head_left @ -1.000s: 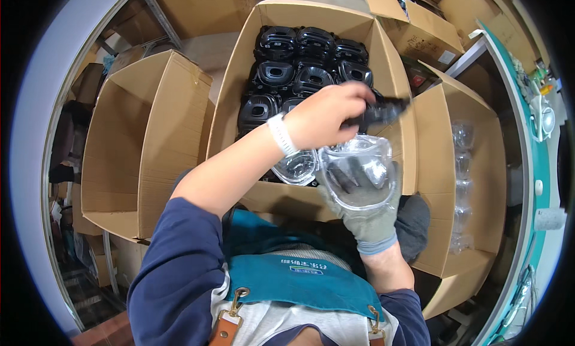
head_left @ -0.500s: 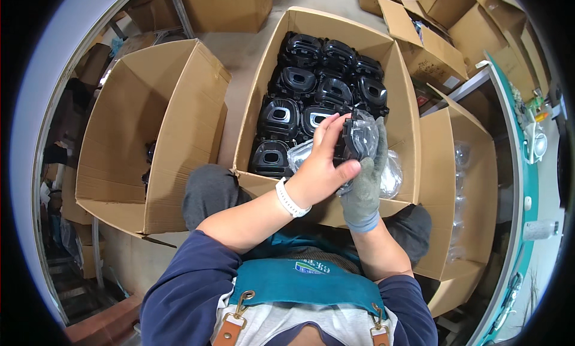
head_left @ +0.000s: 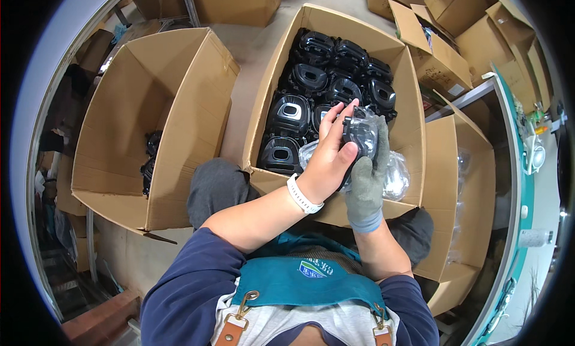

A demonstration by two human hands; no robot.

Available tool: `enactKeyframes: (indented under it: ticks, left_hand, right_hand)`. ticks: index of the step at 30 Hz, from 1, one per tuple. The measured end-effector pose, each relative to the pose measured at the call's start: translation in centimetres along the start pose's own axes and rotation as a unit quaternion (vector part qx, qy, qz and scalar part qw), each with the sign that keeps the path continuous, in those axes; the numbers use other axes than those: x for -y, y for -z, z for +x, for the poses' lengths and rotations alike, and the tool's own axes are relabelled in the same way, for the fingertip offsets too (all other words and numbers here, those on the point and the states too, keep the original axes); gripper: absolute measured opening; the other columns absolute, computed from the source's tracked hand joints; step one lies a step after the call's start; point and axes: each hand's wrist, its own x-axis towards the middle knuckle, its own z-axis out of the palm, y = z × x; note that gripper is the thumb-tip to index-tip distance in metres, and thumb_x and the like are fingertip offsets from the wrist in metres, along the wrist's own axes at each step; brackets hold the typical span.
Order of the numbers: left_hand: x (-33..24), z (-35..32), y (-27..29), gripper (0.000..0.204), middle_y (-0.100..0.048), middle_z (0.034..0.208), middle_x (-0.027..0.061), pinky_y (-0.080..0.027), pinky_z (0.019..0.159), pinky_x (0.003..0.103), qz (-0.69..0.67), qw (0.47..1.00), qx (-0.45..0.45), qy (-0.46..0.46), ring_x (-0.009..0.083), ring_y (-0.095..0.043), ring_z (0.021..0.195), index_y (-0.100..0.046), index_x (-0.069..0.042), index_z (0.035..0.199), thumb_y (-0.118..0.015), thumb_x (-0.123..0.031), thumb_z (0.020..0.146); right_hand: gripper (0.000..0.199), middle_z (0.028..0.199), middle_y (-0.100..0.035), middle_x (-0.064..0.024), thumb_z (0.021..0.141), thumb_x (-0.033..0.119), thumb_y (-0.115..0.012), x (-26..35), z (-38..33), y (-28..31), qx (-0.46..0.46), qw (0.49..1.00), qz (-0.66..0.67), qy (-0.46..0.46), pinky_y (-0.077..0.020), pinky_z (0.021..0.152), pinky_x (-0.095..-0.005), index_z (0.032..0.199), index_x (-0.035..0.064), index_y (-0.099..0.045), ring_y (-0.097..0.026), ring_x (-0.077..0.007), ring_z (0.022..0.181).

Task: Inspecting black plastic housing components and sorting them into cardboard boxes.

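Observation:
Between both palms I hold a black plastic housing with a clear cover (head_left: 363, 134), upright above the near part of a cardboard box (head_left: 413, 106). My bare left hand (head_left: 327, 166), with a white band at its wrist, presses its left side, fingers pointing up and away. My right hand (head_left: 366, 193), in a grey glove, supports its right side; the piece hides part of these fingers. Several rounded black housings (head_left: 291, 111) with rectangular openings fill the box in rows. Clear plastic covers (head_left: 396, 175) lie in its near right corner, beside my glove.
A tall carton (head_left: 179, 130) at the left has a few black parts (head_left: 150, 160) inside. Another carton (head_left: 440, 220) at the right holds a stack of clear covers (head_left: 461, 193). A teal-edged bench (head_left: 527, 190) runs along the right, with more cartons (head_left: 440, 61) behind.
The black housing has turned a little in my hands, and my left fingers now stretch straighter along it. The whole view has shifted slightly, showing more of the left carton's contents.

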Motion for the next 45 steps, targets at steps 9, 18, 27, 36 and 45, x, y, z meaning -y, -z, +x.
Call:
enactKeyframes:
  ticks: [9, 18, 27, 36, 45]
  left_hand:
    - [0.7, 0.7, 0.7, 0.072, -0.030, 0.147, 0.0114, -0.020, 0.112, 0.037, -0.027, 0.999, 0.002, 0.031, 0.0235, -0.027, 0.135, -0.040, -0.002, 0.138, -0.047, -0.057, 0.092]
    - [0.8, -0.1, -0.3, 0.067, -0.035, 0.136, 0.0151, -0.022, 0.110, 0.034, -0.191, 0.979, -0.024, 0.062, 0.0224, -0.031, 0.129, -0.033, 0.003, 0.139, -0.041, -0.049, 0.097]
    - [0.5, -0.6, 0.1, 0.044, -0.049, 0.105, 0.0132, -0.038, 0.091, 0.032, 0.326, 0.925, -0.175, -0.093, 0.0251, -0.047, 0.096, -0.048, 0.003, 0.115, -0.044, -0.038, 0.099]
    - [2.1, 2.8, 2.3, 0.046, -0.063, 0.096, 0.0103, -0.048, 0.077, 0.037, -0.423, 0.847, -0.234, 0.222, 0.0217, -0.057, 0.080, -0.058, -0.003, 0.110, -0.030, -0.039, 0.100]
    - [0.7, 3.1, 3.1, 0.046, -0.061, 0.104, 0.0081, -0.047, 0.066, 0.040, -0.490, 0.818, -0.193, 0.233, 0.0253, -0.055, 0.083, -0.057, -0.011, 0.114, -0.031, -0.045, 0.094]
  right_hand:
    - [0.056, 0.144, -0.037, -0.0130, 0.098, 0.013, -0.043, -1.4, 0.9, 1.1, 0.074, 0.997, -0.022, 0.020, -0.0323, 0.108, -0.0340, 0.148, 0.0027, -0.019, -0.042, -0.0222, 0.128]
    - [0.064, 0.142, -0.042, -0.0094, 0.097, 0.040, -0.050, -0.9, 1.4, 1.6, 0.051, 0.975, 0.168, -0.138, -0.0383, 0.105, -0.0339, 0.145, 0.0035, -0.030, -0.046, -0.0202, 0.125]
    - [0.073, 0.133, -0.045, -0.0130, 0.092, 0.016, -0.059, -0.5, 1.8, 0.9, -0.101, 0.994, -0.024, -0.041, -0.0423, 0.097, -0.0310, 0.147, -0.0014, -0.014, -0.050, -0.0198, 0.114]
    - [0.081, 0.133, -0.041, -0.0203, 0.083, 0.023, -0.067, -0.4, 1.1, 0.7, -0.020, 0.945, -0.263, 0.193, -0.0356, 0.104, -0.0368, 0.142, -0.0079, -0.021, -0.044, -0.0272, 0.122]
    - [0.016, 0.093, -0.059, -0.0101, 0.092, 0.009, -0.057, -0.2, -0.7, 1.3, -0.032, 0.989, -0.141, 0.001, -0.0455, 0.080, -0.0306, 0.100, -0.0041, -0.057, -0.054, -0.0164, 0.085]
